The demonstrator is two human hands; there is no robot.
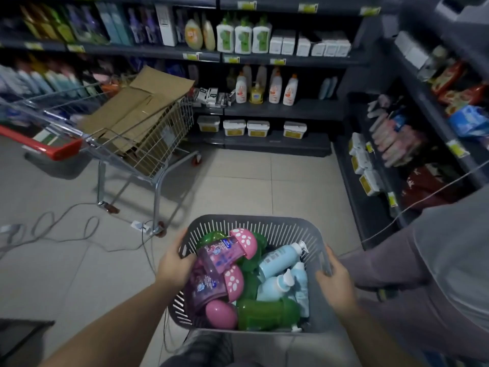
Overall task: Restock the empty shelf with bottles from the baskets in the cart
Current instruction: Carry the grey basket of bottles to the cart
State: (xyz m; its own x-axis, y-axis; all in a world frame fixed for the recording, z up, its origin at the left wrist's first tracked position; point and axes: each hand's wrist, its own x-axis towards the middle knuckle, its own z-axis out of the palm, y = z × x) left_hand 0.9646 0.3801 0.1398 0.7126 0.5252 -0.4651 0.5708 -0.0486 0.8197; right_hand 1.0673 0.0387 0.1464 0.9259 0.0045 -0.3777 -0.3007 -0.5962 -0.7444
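Two hands hold one grey basket (254, 225) by its sides: the left hand (174, 266) curls its fingers over the left rim, and the right hand (334, 277) grips the right rim at the handle slot. The basket hangs low over the tiled floor (238, 186), facing the shelves and well apart from the one cart (169, 144), which stands ahead on the left with flattened cardboard (143, 107) in it. Bottles lie jumbled inside the basket: two purple bottles (225, 250) with pink spotted caps, a third pink cap (221, 313) lower down whose bottle is hidden, at least three green bottles (267, 313), and three pale blue pump bottles (280, 258). Straight ahead, the bottom shelf (275, 144) carries four white tubs (234, 127) in a row, and the middle shelf (312, 109) has a bare stretch at its right end beside several white bottles with orange caps (290, 91). Grey cables (66, 223) loop across the floor near the cart's wheels
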